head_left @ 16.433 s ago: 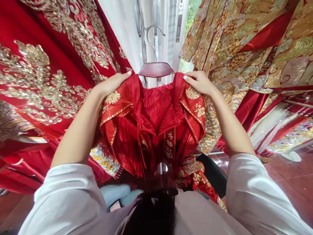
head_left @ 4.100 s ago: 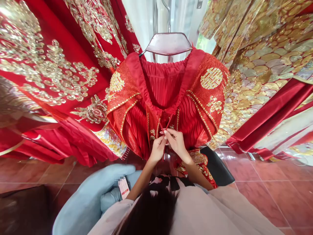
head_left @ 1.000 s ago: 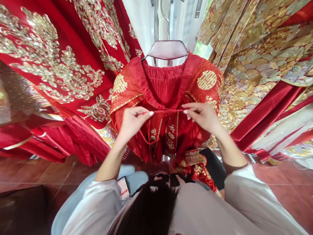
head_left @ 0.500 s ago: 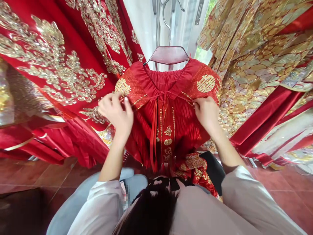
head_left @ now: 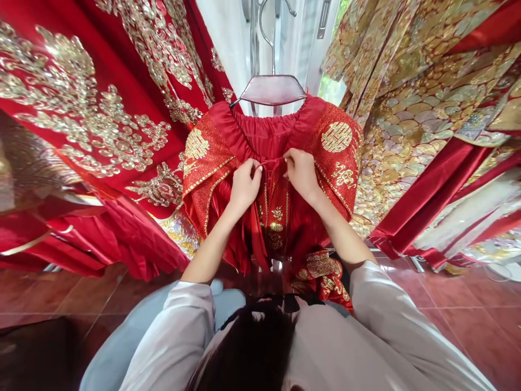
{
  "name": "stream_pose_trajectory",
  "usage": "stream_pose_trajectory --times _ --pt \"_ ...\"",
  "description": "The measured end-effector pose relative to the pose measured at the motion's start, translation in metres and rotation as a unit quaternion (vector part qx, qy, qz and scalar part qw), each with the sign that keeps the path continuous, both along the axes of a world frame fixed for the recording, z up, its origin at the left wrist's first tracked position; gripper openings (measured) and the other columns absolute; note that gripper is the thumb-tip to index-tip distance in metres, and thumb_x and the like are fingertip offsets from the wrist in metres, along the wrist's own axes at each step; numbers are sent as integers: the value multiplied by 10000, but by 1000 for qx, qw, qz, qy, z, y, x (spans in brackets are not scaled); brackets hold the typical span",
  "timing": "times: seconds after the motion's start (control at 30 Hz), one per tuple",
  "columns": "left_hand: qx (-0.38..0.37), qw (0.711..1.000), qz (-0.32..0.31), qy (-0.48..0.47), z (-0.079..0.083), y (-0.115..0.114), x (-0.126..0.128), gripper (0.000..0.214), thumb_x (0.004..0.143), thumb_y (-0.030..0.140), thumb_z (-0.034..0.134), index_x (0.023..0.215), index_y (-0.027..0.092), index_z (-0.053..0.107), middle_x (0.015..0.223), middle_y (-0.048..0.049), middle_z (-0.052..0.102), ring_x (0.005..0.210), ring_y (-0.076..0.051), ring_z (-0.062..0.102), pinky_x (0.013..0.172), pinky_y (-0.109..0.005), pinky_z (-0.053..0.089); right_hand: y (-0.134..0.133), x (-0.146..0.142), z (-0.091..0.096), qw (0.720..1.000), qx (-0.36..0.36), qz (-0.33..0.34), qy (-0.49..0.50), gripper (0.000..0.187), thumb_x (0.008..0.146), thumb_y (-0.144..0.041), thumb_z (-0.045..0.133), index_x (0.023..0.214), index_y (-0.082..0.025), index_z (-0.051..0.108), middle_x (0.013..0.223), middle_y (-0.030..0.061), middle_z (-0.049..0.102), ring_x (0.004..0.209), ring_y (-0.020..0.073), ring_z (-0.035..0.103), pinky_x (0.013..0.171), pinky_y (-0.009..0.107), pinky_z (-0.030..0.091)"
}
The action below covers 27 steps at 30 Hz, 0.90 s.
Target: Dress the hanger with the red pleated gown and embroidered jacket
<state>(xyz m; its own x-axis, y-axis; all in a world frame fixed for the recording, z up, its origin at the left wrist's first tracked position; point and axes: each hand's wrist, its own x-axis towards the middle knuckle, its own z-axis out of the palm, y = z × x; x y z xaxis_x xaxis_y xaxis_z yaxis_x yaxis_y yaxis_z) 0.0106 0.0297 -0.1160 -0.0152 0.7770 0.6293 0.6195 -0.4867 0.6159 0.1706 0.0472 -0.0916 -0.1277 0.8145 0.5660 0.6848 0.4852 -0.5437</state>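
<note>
A red garment with gold embroidered emblems and a gathered neckline hangs in front of me on a hanger. A thin red drawstring crosses the front of its neckline. My left hand pinches this string just left of the middle, fingers closed. On the other side, my right hand has its fingertips closed on the string too, close to my left. Below them, red ribbon ends hang beside a gold-trimmed front panel. My fingers partly hide the knot area.
Red cloth with gold beadwork hangs close on the left, and a gold scale-patterned garment on the right. A folded red-and-gold cloth lies by my lap. Behind the hanger is a white-framed door or window. The floor has reddish tiles.
Both hands have come inward from the shoulder flaps to the middle of the neckline. The outstretched string is now short between them, and the garment's shoulder flaps show more fully.
</note>
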Motion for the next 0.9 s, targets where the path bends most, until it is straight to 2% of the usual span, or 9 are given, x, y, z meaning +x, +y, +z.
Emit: stream_pose_trajectory --times 0.07,0.17,0.3,0.43,0.53,0.6,0.73,0.8,0.9 --pt "-43 991 -87 -95 6 0 -6 115 869 197 485 758 176 511 586 24 485 506 -117 480 544 -233 395 1 1 3 993 -43 47 96 167 854 -72 385 793 -138 525 716 28 557 564 92 572 528 212 419" --pt "-27 980 -112 -160 15 -4 -11 42 799 187 575 782 177 538 513 69 369 439 -85 357 475 -203 291 -4 -5 7 985 -47 43 159 128 860 -154 431 744 -165 484 617 -15 494 537 87 528 527 216 414" --pt "-7 981 -127 -145 35 -6 -18 132 739 135 638 823 182 546 503 76 364 440 -78 314 460 -211 239 -11 -4 17 996 29 3 85 115 831 -277 561 785 -181 517 579 -32 466 585 109 500 622 265 421" --pt "28 981 -128 -139 61 10 -44 230 755 120 687 766 188 467 502 86 309 454 -64 296 466 -214 226 4 28 36 995 87 -16 49 81 831 -250 553 868 -178 558 605 -18 474 622 128 511 664 291 416" --pt "73 978 -109 -161 71 20 -62 277 808 159 689 774 193 416 508 94 237 460 -50 280 483 -200 232 21 54 49 995 93 -23 41 72 813 -230 559 840 -167 577 608 -9 474 639 133 519 651 286 418" --pt "63 976 -117 -173 72 17 -69 235 821 193 673 790 200 440 494 97 225 433 -51 247 465 -208 222 25 62 56 999 43 -10 18 40 770 -190 591 769 -152 578 589 -8 481 604 120 505 618 274 413" --pt "-52 984 -128 -112 75 -10 -70 51 760 175 612 721 204 597 446 70 311 394 -73 220 428 -251 214 20 63 69 988 -132 74 -25 75 674 -107 639 662 -137 572 519 -18 495 478 74 433 497 237 364" --pt "-25 998 -47 -37 80 -22 -66 98 710 121 595 670 193 648 485 37 413 442 -94 321 477 -269 306 14 61 78 967 -208 139 -38 53 666 -111 648 677 -133 601 495 -27 502 431 57 406 439 219 328" --pt "109 989 97 26 84 -24 -55 82 699 108 622 692 181 659 655 -12 535 643 -152 494 646 -303 430 3 55 87 920 -284 261 -63 42 691 -158 649 716 -126 659 462 -37 494 400 48 394 401 209 296"
